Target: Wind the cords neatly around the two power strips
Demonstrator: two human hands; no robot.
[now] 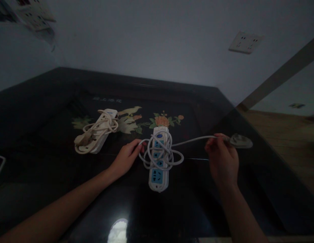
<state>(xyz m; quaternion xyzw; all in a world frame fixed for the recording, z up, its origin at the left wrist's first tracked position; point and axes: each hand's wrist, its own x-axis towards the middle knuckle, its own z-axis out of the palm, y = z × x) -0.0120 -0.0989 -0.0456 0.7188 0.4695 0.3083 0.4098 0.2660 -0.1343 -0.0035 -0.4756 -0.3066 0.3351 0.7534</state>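
A white power strip (158, 187) with blue socket panels lies lengthwise before me on the glossy black tabletop. Its grey-white cord (177, 162) is looped loosely over the upper sockets. My left hand (129, 152) pinches a cord loop at the strip's left side. Out to the right, my right hand (222, 158) grips the cord close to its plug (240, 141), which sticks out beyond the fingers. Between that hand and the strip the cord runs fairly straight. To the left lies a second power strip (97, 145), its cream cord bundled around it.
The black tabletop (187, 209) carries a printed flower-and-bird pattern and backs onto a pale wall (146, 37). A wall socket (245, 42) is at the upper right, with more sockets (35, 20) at the upper left. Wooden floor (285, 135) shows past the right edge.
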